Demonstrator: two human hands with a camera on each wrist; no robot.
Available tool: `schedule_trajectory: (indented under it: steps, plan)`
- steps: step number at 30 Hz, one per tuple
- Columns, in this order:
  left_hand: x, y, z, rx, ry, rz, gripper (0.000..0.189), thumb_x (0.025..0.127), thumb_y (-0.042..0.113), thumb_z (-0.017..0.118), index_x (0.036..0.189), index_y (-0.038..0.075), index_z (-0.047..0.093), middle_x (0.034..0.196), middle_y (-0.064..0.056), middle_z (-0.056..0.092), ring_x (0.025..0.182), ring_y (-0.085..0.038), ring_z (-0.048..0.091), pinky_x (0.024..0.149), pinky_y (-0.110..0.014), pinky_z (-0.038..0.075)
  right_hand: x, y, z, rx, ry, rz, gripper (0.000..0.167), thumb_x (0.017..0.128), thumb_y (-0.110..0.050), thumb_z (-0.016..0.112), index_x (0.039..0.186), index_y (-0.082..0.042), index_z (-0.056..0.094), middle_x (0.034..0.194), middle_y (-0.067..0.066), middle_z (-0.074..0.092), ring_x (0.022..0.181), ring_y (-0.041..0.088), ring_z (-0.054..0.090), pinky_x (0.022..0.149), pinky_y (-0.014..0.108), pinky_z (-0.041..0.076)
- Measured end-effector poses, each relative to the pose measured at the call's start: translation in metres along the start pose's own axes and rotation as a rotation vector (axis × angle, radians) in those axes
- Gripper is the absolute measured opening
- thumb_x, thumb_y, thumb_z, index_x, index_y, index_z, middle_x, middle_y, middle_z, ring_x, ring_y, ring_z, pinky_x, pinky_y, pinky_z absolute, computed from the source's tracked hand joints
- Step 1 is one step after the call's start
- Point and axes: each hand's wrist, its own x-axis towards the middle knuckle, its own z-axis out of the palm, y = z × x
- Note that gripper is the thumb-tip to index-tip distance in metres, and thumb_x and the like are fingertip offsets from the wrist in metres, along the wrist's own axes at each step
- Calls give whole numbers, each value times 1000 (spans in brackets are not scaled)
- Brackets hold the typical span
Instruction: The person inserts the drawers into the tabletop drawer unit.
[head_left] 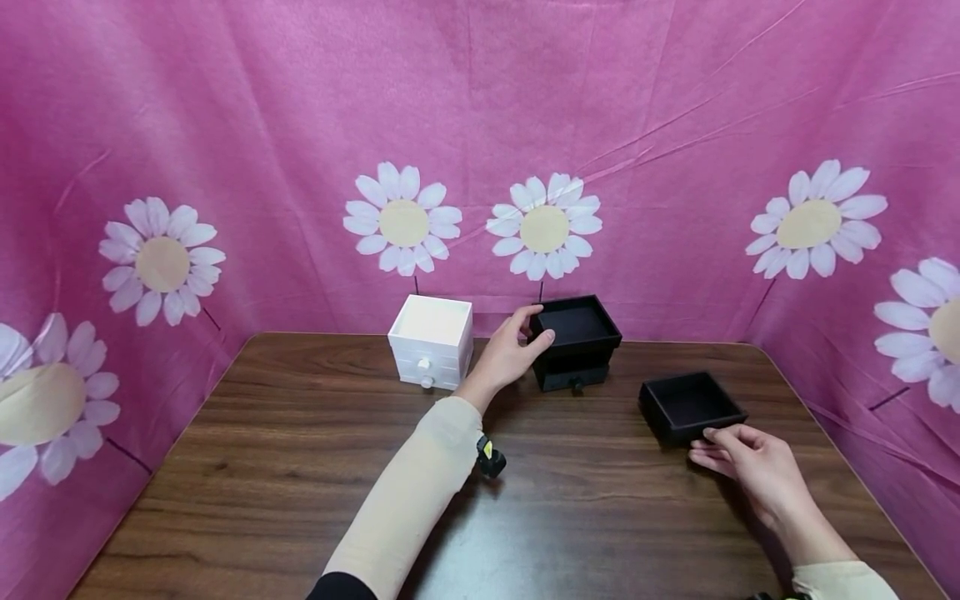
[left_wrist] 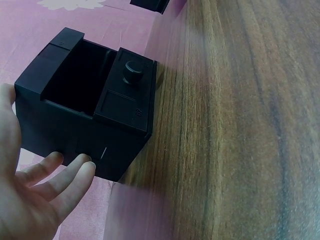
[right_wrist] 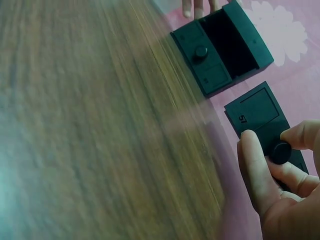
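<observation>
A small black drawer cabinet [head_left: 573, 358] stands at the back of the table, with a gap where its upper drawer fits and a knobbed lower drawer [left_wrist: 125, 95] in place. My left hand [head_left: 506, 354] touches the cabinet's left side, fingers loosely extended against it and thumb near the top edge. To the right, my right hand [head_left: 757, 471] holds a separate black drawer [head_left: 693, 400] by its round knob [right_wrist: 280, 152], between thumb and fingers. That drawer's open top faces up; whether its base meets the table cannot be told.
A white drawer cabinet [head_left: 431, 342] with two knobs stands left of the black one. Brown wood-grain table [head_left: 285, 475] lies under everything. Pink cloth [head_left: 300, 125] with printed white flowers hangs behind and along both sides.
</observation>
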Motion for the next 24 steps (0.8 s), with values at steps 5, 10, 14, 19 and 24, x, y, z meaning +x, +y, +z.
schedule_trajectory:
  steps: [5, 10, 14, 19, 24]
  plan:
    - [0, 0, 0, -2, 3, -1, 59, 107, 45, 63, 161, 28, 48, 146, -13, 59, 131, -29, 60, 108, -51, 53, -3, 0, 5, -3, -21, -14, 28, 107, 9, 56, 86, 0, 73, 84, 10, 81, 78, 17, 82, 75, 31, 66]
    - [1, -1, 1, 1, 0, 0, 60, 107, 46, 64, 162, 28, 48, 145, -12, 58, 131, -29, 60, 108, -51, 53, -5, 0, 12, -15, -23, -21, 28, 107, 7, 55, 87, 0, 74, 84, 10, 82, 77, 17, 82, 74, 31, 66]
    - [1, -1, 1, -2, 1, 3, 60, 107, 46, 64, 162, 29, 48, 143, -11, 58, 131, -29, 59, 108, -52, 53, -5, 1, 21, -15, -33, -26, 28, 107, 7, 56, 87, 1, 74, 84, 10, 81, 77, 16, 82, 75, 31, 66]
    - [1, -1, 1, 1, 6, -1, 59, 107, 45, 64, 161, 29, 48, 143, -11, 59, 130, -28, 59, 108, -51, 53, -6, 2, 34, -28, -51, -19, 25, 107, 6, 58, 88, 2, 74, 85, 11, 81, 77, 17, 82, 75, 32, 66]
    - [1, -1, 1, -1, 1, -7, 59, 107, 45, 64, 161, 29, 48, 145, -11, 58, 132, -30, 59, 108, -51, 53, -6, 1, 44, -37, -59, -6, 23, 106, 6, 59, 89, 3, 74, 85, 11, 81, 78, 18, 82, 76, 32, 66]
